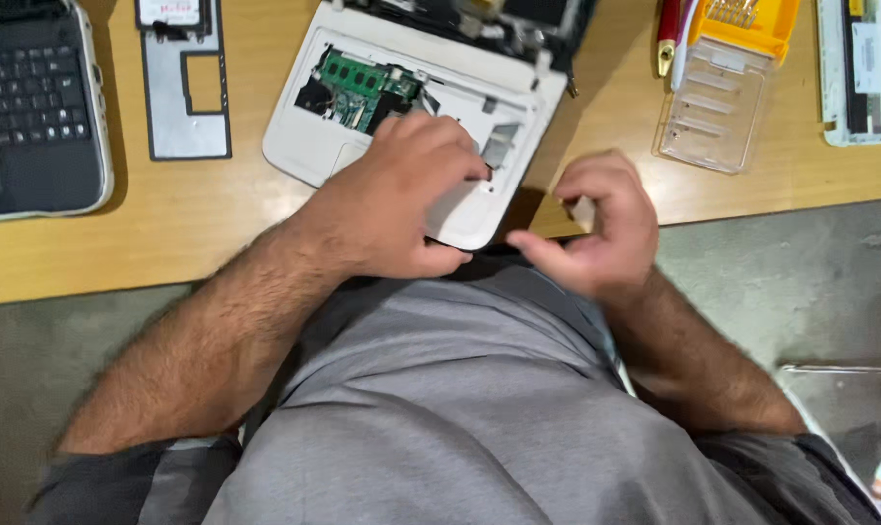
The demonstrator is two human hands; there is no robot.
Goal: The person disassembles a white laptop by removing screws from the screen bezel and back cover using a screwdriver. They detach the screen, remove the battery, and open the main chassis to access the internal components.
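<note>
A white laptop base [314,126] lies opened on the wooden table [168,214], with a green circuit board [362,83] exposed inside it. My left hand [392,194] grips the near right corner of this base, fingers curled over its edge. My right hand [596,228] hovers just right of that corner, over the table edge, with fingers bent and thumb pinched toward them; a small pale piece shows between them, too blurred to name.
A black keyboard panel [32,107] lies at far left, a grey cover plate [183,87] beside it. A clear plastic case with a yellow bit holder [722,87] and a red-handled tool [669,34] sit at upper right. Another white device [863,68] is at the right edge.
</note>
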